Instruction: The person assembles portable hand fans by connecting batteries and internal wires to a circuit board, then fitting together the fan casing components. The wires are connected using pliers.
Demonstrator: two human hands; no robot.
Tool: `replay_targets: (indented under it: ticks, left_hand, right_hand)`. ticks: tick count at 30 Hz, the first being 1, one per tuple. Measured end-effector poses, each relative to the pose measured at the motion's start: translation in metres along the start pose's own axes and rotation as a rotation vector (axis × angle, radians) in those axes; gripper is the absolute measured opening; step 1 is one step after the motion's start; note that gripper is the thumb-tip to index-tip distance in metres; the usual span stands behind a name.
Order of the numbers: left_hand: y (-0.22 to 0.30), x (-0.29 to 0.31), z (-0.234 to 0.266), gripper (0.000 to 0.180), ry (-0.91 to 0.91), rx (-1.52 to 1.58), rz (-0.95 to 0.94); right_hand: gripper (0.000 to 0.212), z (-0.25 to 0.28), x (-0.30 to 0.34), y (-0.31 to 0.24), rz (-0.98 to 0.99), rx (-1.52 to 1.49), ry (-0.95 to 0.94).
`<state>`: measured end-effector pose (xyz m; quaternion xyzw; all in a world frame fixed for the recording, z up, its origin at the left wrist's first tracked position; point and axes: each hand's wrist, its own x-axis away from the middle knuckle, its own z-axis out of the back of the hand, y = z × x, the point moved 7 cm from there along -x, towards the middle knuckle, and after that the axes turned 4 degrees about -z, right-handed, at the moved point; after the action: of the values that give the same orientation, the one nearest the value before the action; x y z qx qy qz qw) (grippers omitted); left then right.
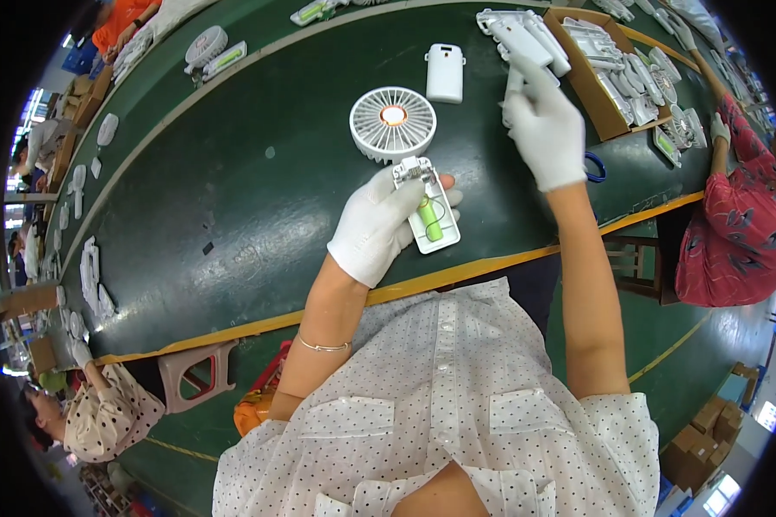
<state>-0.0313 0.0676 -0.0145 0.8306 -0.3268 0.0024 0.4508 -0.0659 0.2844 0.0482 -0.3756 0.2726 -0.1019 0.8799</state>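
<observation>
My left hand (pixel 374 222), in a white glove with some fingertips bare, is closed around the open handle (pixel 440 239) of a small white fan. A green battery (pixel 429 220) with thin wires lies inside that handle shell. The round fan head (pixel 393 123) rests on the table just beyond my left hand. My right hand (pixel 545 129), also gloved, reaches forward with its fingers apart. Its fingertips are at the near end of a white handle cover (pixel 521 41) in a small pile. Whether they press on the cover, I cannot tell.
One white cover (pixel 445 73) lies singly beyond the fan. At the right, a cardboard box (pixel 608 125) holds several white parts, with a blue ring (pixel 595 167) near it. A co-worker in a red top (pixel 733 233) sits at the right. The yellow table edge (pixel 457 274) runs before me.
</observation>
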Motion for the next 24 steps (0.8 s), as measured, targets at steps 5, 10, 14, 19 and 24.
replay_targets:
  ticks: [5,10,14,19,24]
  left_hand:
    - [0.008,-0.003,0.000,0.036,0.030,-0.090,-0.097]
    - [0.013,-0.001,-0.001,0.035,0.039,-0.114,-0.148]
    - [0.013,0.003,-0.003,0.032,0.048,-0.111,-0.186]
    - [0.015,0.004,-0.008,0.031,0.005,-0.185,-0.211]
    - [0.023,0.006,-0.002,0.031,0.120,-0.247,-0.325]
  right_hand:
    - [0.036,0.006,0.069,0.016,-0.487,-0.213,-0.280]
    - [0.040,0.023,0.089,-0.014,-0.086,0.242,-0.324]
    - [0.053,0.018,0.073,-0.049,0.409,0.265,-0.366]
    - [0.050,0.004,0.070,-0.032,0.455,0.237,-0.472]
    - [0.049,0.013,0.077,-0.039,0.124,0.035,-0.337]
